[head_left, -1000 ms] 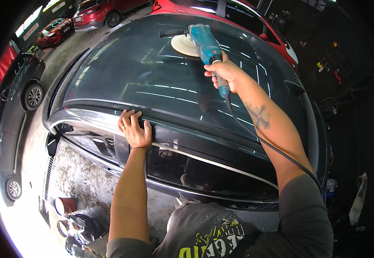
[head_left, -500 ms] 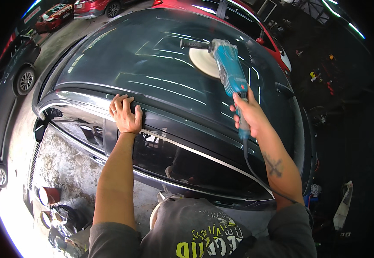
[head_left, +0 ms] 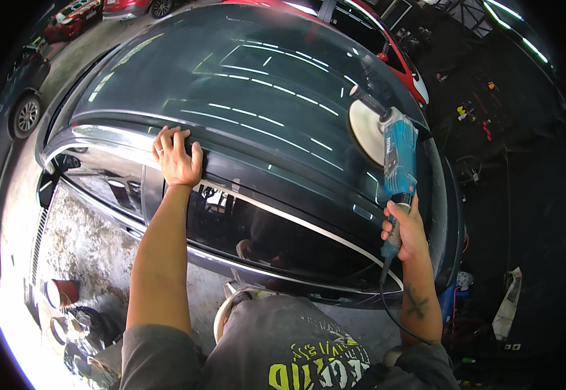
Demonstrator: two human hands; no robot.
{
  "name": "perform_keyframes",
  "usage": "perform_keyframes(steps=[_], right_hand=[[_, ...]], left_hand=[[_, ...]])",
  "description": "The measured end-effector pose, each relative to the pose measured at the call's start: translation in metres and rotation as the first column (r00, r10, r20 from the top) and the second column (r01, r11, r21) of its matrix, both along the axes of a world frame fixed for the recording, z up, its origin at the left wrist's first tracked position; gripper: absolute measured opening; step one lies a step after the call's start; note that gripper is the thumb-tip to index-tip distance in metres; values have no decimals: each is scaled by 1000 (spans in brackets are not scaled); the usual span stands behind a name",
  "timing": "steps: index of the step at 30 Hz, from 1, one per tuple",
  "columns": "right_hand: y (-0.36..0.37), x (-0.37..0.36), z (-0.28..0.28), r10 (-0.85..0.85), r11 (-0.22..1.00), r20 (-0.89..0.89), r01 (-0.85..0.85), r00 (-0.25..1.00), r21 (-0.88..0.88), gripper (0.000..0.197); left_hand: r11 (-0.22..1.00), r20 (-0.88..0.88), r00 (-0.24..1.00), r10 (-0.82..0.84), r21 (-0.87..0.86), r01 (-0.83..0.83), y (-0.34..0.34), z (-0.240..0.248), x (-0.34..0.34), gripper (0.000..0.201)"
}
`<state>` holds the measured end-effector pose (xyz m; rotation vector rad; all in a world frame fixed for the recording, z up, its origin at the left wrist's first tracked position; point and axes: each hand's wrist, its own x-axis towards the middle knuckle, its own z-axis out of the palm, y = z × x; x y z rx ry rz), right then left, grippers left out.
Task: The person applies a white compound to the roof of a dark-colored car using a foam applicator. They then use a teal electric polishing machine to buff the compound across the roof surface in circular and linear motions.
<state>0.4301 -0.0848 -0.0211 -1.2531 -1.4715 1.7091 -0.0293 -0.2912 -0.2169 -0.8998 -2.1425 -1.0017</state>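
Observation:
A teal car polisher (head_left: 400, 153) is held in my right hand (head_left: 405, 227), whose fingers wrap round its rear grip. Its pale round pad (head_left: 367, 131) rests against the dark green car roof (head_left: 231, 97), toward the right end. The black side handle (head_left: 368, 99) sticks out beyond the pad with no hand on it. My left hand (head_left: 179, 158) lies on the roof's near edge, above the side windows, fingers spread and bent over the rail. A dark cord (head_left: 387, 302) runs from the polisher's tail past my right forearm.
A red car (head_left: 361, 29) stands close behind the roof. Another dark car (head_left: 19, 117) is at the left. A reddish-brown bucket (head_left: 62, 294) and dark bags (head_left: 91, 331) sit on the stained concrete floor (head_left: 101, 253). Ceiling lights reflect as bright streaks in the paint.
The polisher and my right hand have moved right and nearer to me across the roof. My left hand stays on the same roof edge, while the whole view has shifted slightly.

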Motion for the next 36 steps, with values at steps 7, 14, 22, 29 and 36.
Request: perform_keyframes(steps=[7, 14, 22, 29, 36], right_hand=[[2, -75, 8, 147, 989, -21, -147, 989, -17, 88], [5, -164, 16, 348, 937, 52, -349, 936, -3, 96], [1, -234, 18, 481, 876, 62, -483, 875, 17, 85], [-10, -204, 12, 473, 878, 95, -478, 876, 29, 103], [-18, -79, 11, 262, 965, 46, -262, 964, -21, 109]], left_hand=[[1000, -4, 1000, -3, 27, 3, 0, -1, 0, 35], [999, 11, 1000, 0, 40, -1, 1, -2, -1, 35], [999, 18, 1000, -20, 44, 19, 3, 0, 0, 36], [999, 14, 1000, -9, 44, 8, 3, -4, -4, 35], [1000, -4, 1000, 2, 30, -2, 1, -1, -1, 35]])
